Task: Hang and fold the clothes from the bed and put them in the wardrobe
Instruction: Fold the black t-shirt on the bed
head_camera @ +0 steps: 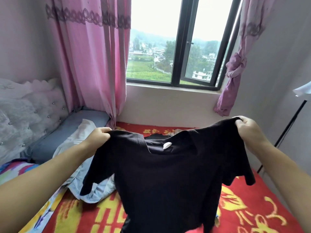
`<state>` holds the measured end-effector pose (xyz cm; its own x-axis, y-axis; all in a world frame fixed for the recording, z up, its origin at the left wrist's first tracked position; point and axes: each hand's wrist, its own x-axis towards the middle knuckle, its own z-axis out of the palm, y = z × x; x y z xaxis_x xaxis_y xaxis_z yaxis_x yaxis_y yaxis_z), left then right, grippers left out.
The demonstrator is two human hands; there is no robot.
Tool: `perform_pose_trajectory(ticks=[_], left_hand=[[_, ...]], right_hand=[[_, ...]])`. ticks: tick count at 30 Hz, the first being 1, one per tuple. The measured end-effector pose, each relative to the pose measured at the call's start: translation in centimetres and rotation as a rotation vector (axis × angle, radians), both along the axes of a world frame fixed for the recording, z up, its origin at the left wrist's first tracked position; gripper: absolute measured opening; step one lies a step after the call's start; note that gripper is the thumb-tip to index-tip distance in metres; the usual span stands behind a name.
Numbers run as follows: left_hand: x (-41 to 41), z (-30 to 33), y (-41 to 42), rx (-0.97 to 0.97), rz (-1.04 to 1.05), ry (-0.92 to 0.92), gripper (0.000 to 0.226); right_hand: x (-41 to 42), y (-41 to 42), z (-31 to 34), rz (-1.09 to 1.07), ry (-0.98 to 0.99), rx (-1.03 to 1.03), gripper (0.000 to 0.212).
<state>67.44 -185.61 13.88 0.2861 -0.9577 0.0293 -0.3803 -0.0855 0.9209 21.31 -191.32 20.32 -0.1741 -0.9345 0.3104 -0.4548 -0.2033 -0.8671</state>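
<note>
You hold the black T-shirt (165,174) up over the bed (252,207), your left hand (99,136) pinching one shoulder seam and your right hand (247,128) pinching the other, both closed tight on the cloth. The shirt hangs open with its neck and white label (167,145) toward you, sleeves drooping at each side, and its hem trails near the red patterned blanket (244,214). To do this step well, keep the two shoulders level and pull them gently apart so the body falls flat without twist; the right shoulder sits a little higher than the left now, so even them out. I judge the next move is either to lay it face down on the blanket for folding or to find a hanger, and no hanger shows here. More clothes wait on the bed: a pale blue garment (94,190) lies just beside the left sleeve, so lower the shirt clear of it
</note>
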Motion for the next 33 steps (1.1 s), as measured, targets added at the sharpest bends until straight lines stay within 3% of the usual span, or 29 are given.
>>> perform_pose_trajectory(ticks=[3,6,8,10,11,12,14,17,20,24,28,31,33], left_hand=[[-0.2,0.2,0.6,0.032,-0.143,0.065,0.035],[-0.8,1.3,0.9,0.026,-0.245,0.223,0.028],[-1.5,2.4,0.6,-0.015,-0.301,0.310,0.031],[-2.7,3.8,0.4,-0.045,-0.362,0.321,0.023],[-3.4,4.5,0.3,-0.046,-0.391,0.282,0.022],[-4.1,5.1,0.1,-0.046,-0.420,0.216,0.021],[-4.6,5.8,-0.2,-0.020,-0.451,0.027,0.022],[-2.8,5.7,-0.1,0.047,-0.357,-0.190,0.035],[0.3,5.1,1.0,0.071,-0.283,-0.230,0.042],[1.8,4.3,2.7,0.214,-0.420,-0.244,0.030],[0.2,3.4,3.1,0.288,-0.665,-0.363,0.027],[-0.2,3.0,2.4,0.136,-0.580,-0.370,0.016],[0.4,3.0,1.8,-0.020,-0.437,-0.239,0.023]], right_hand=[[0.1,-0.3,2.1,-0.059,0.025,-0.072,0.028],[-1.9,-0.2,3.6,-0.202,0.331,-0.157,0.021],[-2.6,0.4,2.6,-0.145,0.743,0.067,0.040],[-0.6,1.7,-1.4,0.179,0.960,0.402,0.066],[1.2,2.5,-3.9,0.358,0.928,0.492,0.064],[3.0,3.0,-6.2,0.483,0.850,0.482,0.049],[5.6,3.5,-8.6,0.553,0.589,0.400,0.015],[5.8,2.3,-6.5,0.523,0.194,0.354,0.011],[4.5,1.7,-2.4,0.507,-0.033,0.247,0.009],[3.7,1.4,1.1,0.575,0.069,0.249,0.014],[5.5,1.5,0.9,0.457,0.192,0.254,0.019],[5.9,2.0,0.3,0.451,0.222,0.313,0.023],[5.0,2.5,0.7,0.507,0.284,0.363,0.024]])
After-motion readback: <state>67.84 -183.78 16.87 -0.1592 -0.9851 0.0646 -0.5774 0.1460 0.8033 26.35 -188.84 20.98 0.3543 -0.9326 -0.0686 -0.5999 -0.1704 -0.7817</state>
